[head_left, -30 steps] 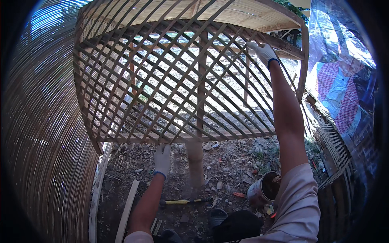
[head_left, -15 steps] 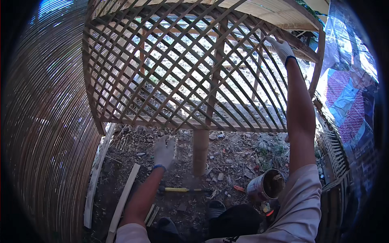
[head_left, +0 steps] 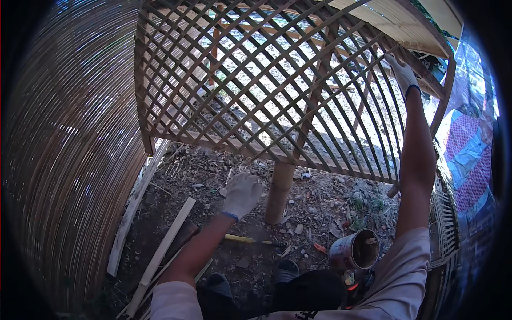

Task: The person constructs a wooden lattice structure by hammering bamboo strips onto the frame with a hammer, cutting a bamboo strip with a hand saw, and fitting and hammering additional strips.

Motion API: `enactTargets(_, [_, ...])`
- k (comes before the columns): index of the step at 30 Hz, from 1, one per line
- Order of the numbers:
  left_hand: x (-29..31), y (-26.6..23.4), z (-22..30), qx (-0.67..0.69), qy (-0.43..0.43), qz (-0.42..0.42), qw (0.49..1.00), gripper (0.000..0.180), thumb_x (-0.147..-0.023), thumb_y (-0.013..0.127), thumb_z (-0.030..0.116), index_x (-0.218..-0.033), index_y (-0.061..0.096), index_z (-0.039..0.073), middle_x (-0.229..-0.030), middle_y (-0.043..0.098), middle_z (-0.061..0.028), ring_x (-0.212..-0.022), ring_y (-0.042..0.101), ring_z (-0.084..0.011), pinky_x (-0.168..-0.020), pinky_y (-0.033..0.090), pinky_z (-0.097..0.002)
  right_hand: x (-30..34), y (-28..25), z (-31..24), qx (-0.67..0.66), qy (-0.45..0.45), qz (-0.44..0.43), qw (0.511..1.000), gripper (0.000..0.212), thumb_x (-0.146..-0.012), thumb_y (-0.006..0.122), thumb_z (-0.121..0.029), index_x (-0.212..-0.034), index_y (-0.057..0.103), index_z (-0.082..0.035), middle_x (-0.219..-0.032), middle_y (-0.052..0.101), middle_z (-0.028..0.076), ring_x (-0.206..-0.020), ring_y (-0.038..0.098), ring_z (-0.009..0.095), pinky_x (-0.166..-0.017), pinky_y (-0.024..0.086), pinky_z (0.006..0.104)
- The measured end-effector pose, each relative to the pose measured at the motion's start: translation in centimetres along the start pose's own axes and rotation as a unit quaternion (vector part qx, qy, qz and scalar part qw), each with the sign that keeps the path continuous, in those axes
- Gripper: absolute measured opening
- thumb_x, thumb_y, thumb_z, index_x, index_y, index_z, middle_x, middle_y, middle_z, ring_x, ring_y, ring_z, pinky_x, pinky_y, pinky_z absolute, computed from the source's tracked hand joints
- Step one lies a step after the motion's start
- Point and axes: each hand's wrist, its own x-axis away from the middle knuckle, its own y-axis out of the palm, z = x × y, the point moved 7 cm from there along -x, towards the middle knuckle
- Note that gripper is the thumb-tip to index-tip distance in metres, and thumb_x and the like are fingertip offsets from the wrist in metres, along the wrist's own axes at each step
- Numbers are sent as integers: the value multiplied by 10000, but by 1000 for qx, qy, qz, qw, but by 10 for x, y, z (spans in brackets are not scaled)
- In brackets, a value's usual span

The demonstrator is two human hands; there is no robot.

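Seemingly steadying the brown wooden lattice panel (head_left: pixel 320 87), the white-gloved right hand (head_left: pixel 402 73) grasps its upper right; two-handed support would require raising the loose, apparently empty white-gloved left hand (head_left: pixel 244 194) below.

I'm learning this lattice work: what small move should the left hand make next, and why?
Perhaps lift the left hand to the bottom rail of the lattice: it hovers below that rail, apart from it, while the right hand reaches the upper right. A second hold might steady it.

Blue-cuffed white gloves (head_left: pixel 242 196) are worn with pale sleeves (head_left: pixel 401 273) and dark trousers (head_left: pixel 309 294).
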Motion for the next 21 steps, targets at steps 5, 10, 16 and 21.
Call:
enactTargets(5, [12,9,-4,-12,-16,-54,998,327,-972,683,348,-1177,714,94,-1251,665,-142,-1229,597,-359,-1061,453,-530,7,12,-8,-41,-3,-29,999,1030,-877,737,-697,-1510,541,92,-1521,572,277,-1455,515,337,-1217,347,394])
enactTargets(10, [14,32,-2,-15,26,-116,993,320,-976,663,376,-1137,719,105,-1237,659,-111,-1245,592,-346,-1075,445,-525,-14,1,17,-85,-35,-33,995,839,-945,729,-600,-1463,616,51,-1485,620,215,-1427,537,286,-1196,363,373])
enactTargets(16, [33,30,-36,-45,-22,-166,985,302,-966,663,396,-1044,757,120,-1170,686,-92,-1199,627,-329,-1050,462,-518,-26,23,29,-176,13,-83,981,891,-931,745,-619,-1495,583,51,-1497,609,198,-1450,509,252,-1192,362,380])
enactTargets(21, [45,27,-55,-112,-24,-203,972,355,-913,675,400,-1019,789,81,-1162,708,-154,-1167,654,-354,-1009,493,-521,-19,-11,46,-19,-36,-42,998,879,-1022,565,-652,-1569,464,28,-1579,511,205,-1490,458,284,-1227,354,389])
